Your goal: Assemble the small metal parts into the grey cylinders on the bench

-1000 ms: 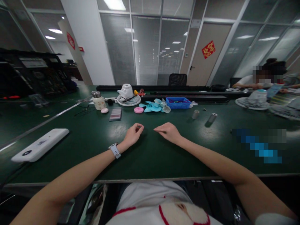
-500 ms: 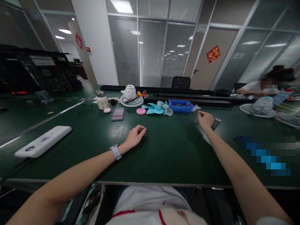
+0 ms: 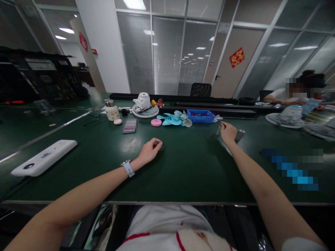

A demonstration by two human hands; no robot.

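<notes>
My left hand [image 3: 150, 149] rests on the dark green table [image 3: 188, 167] near its middle, with a watch on the wrist. Its fingers are curled in with thumb and forefinger touching, and nothing shows in them. My right hand [image 3: 228, 132] is stretched forward to the right. Its fingers are closed on a small grey cylinder [image 3: 218, 130] standing on the table. A second grey cylinder [image 3: 240, 134] lies just to the right of that hand.
Further back stand a white fan body on its grille [image 3: 143, 105], light blue fan blades [image 3: 174, 119], a pink disc [image 3: 156, 122], a blue tray [image 3: 200, 116] and a cream flask [image 3: 112, 111]. A white flat device [image 3: 43, 157] lies at left. Another person sits at far right.
My right hand left its place beside the left hand, reached forward and right, and now sits at the grey cylinders. The left hand has stayed where it was.
</notes>
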